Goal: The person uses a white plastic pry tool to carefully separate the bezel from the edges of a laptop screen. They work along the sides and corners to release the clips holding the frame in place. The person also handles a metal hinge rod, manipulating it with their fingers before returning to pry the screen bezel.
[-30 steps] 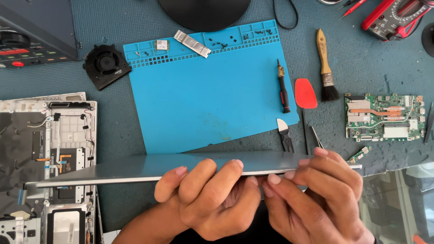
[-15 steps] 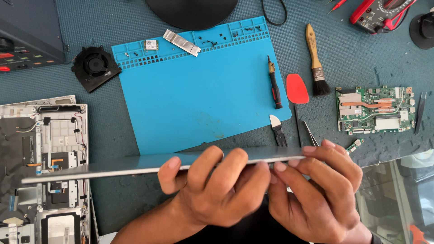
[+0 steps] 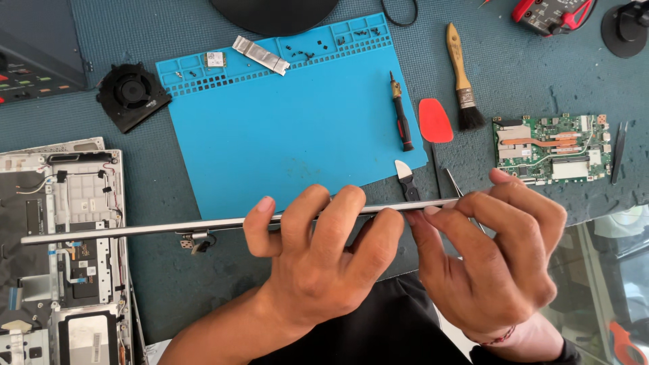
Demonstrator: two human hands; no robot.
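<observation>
A thin silver laptop lid panel (image 3: 135, 228) is held edge-on in front of me, running from the far left to about the middle right. My left hand (image 3: 318, 263) curls over its top edge near the centre, fingers wrapped around it. My right hand (image 3: 490, 260) grips the panel's right end, fingertips pinched at the edge beside the left hand. A small hinge piece (image 3: 193, 241) hangs under the panel left of my left hand.
A blue work mat (image 3: 284, 128) with small screws and a metal strip lies behind the panel. A screwdriver (image 3: 401, 115), red pry tool (image 3: 435, 122), brush (image 3: 461, 74), green circuit board (image 3: 551, 147) and tweezers sit right. A black fan (image 3: 132, 91) and opened laptop base (image 3: 64, 257) lie left.
Both hands have shifted along the panel's edge, the left fingers spreading wider. The view has tipped so the table objects sit lower and further left in the frame.
</observation>
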